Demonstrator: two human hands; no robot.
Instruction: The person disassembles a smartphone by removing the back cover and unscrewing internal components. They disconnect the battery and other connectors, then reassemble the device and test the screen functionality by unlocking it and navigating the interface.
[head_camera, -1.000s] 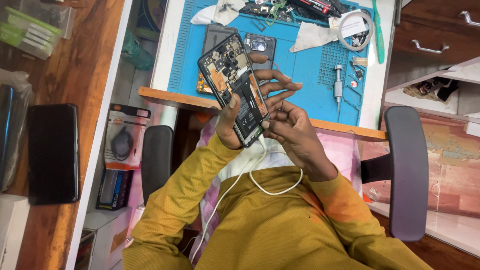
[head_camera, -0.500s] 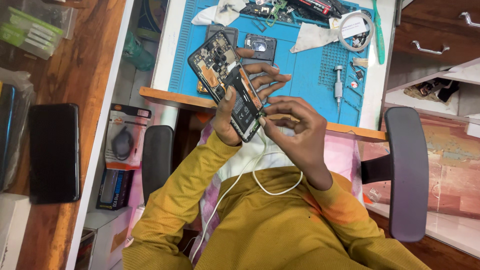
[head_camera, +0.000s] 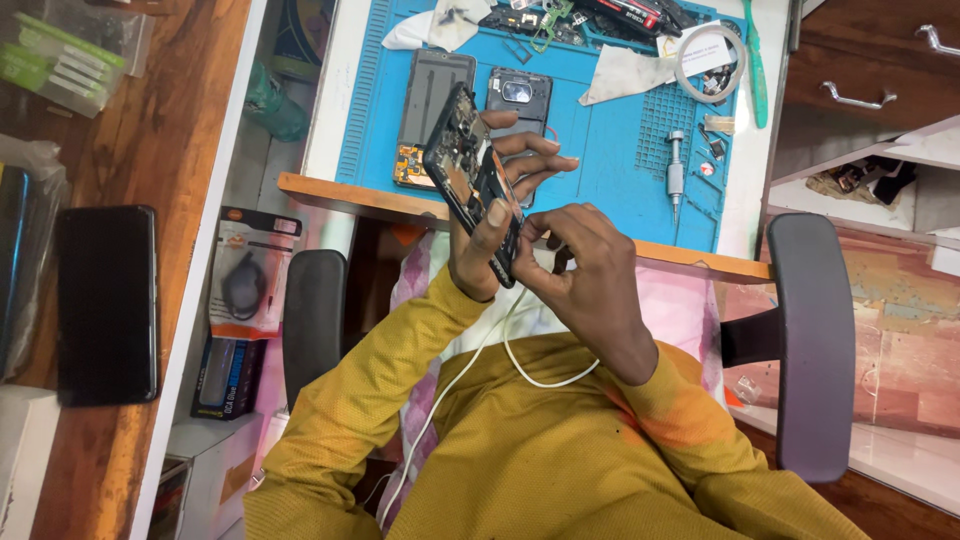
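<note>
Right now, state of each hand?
Left hand: closed on the opened phone, held tilted above the desk edge.
Right hand: fingers pinched at the phone's lower end; contents cannot be told.

A flat blister package (head_camera: 243, 285) with an orange and black card and a dark coiled item under clear plastic lies on the white shelf at left. Just below it sits a small dark box (head_camera: 222, 378). On the wooden counter further left lies a dark, blank phone screen (head_camera: 107, 303). Clear packets with green labels (head_camera: 62, 60) rest at the top left corner.

Opened phone (head_camera: 470, 180) above mat (head_camera: 610, 150), screwdriver (head_camera: 676, 165) right.
</note>
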